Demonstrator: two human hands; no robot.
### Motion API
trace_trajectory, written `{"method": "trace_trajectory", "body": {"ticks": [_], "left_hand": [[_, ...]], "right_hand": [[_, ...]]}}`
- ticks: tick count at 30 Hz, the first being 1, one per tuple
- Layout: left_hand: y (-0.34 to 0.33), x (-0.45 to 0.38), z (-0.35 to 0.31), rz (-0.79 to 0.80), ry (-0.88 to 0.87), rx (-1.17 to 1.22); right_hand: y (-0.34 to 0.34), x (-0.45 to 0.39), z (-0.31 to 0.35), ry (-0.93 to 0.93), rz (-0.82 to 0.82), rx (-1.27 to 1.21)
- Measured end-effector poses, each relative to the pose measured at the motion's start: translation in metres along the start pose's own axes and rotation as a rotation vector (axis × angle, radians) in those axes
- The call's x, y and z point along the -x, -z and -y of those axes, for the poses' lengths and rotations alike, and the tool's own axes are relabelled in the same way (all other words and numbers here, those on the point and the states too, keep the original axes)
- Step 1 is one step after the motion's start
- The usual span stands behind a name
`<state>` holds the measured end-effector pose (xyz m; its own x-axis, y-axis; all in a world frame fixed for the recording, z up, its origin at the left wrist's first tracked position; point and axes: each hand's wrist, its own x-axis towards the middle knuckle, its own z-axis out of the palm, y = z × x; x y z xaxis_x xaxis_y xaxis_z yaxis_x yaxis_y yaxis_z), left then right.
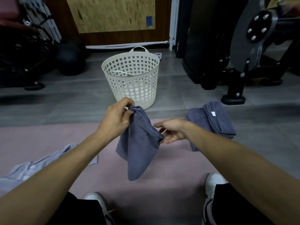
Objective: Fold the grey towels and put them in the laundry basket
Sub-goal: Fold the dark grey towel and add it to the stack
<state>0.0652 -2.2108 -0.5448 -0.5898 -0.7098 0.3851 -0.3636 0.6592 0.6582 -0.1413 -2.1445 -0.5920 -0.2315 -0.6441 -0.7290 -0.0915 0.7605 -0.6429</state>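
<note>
Shoes [212, 184] nearest, on pink mat [170, 184]. Above: left hand [113, 120] pinching towel [139, 146] top, right hand [172, 131] pinching its side corner, towel hanging mid-air before basket [131, 78]. Risk: loose pinch slipping, fold collapsing. Stack [214, 120] waiting right.

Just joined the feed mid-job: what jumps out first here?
A grey towel hangs mid-frame over the pink mat, pinched at its top by the left hand and at its side by the right hand. Behind stands the white laundry basket; right lies a towel stack.
</note>
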Motion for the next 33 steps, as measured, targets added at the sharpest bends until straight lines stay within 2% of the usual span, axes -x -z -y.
{"method": "trace_trajectory", "body": {"ticks": [6, 10, 11, 14, 16, 18, 20, 22, 25, 27, 29, 33], "left_hand": [[0.009, -0.003, 0.013, -0.072, 0.101, -0.045], [0.009, -0.003, 0.033, -0.047, 0.251, -0.187], [0.007, -0.004, 0.035, -0.053, 0.262, -0.206], [0.000, -0.009, 0.033, -0.085, 0.289, -0.212], [-0.005, -0.014, 0.036, -0.035, 0.349, -0.159], [-0.007, -0.018, 0.039, 0.015, 0.466, -0.008], [-0.009, -0.021, 0.041, -0.057, 0.518, 0.144], [-0.011, -0.023, 0.037, -0.132, 0.527, 0.192], [-0.018, -0.021, 0.030, -0.137, 0.536, 0.233], [-0.023, -0.021, 0.027, -0.109, 0.510, 0.221], [-0.027, -0.018, 0.025, -0.033, 0.504, 0.187], [-0.028, -0.015, 0.023, -0.011, 0.497, 0.186]], "right_hand": [[0.005, -0.010, 0.009, 0.148, -0.211, -0.100], [0.026, -0.004, 0.021, 0.242, -0.489, 0.126], [0.029, 0.001, 0.021, 0.206, -0.491, 0.182], [0.034, 0.009, 0.017, 0.055, -0.323, 0.262], [0.037, 0.005, 0.018, 0.127, -0.340, 0.154], [0.040, 0.001, 0.021, 0.284, -0.458, -0.050], [0.042, 0.002, 0.023, 0.395, -0.536, -0.204], [0.044, 0.007, 0.024, 0.416, -0.536, -0.317], [0.051, 0.016, 0.023, 0.443, -0.559, -0.448], [0.056, 0.022, 0.018, 0.399, -0.600, -0.437], [0.057, 0.026, 0.005, 0.278, -0.602, -0.323], [0.061, 0.035, -0.008, 0.211, -0.500, -0.312]]}}
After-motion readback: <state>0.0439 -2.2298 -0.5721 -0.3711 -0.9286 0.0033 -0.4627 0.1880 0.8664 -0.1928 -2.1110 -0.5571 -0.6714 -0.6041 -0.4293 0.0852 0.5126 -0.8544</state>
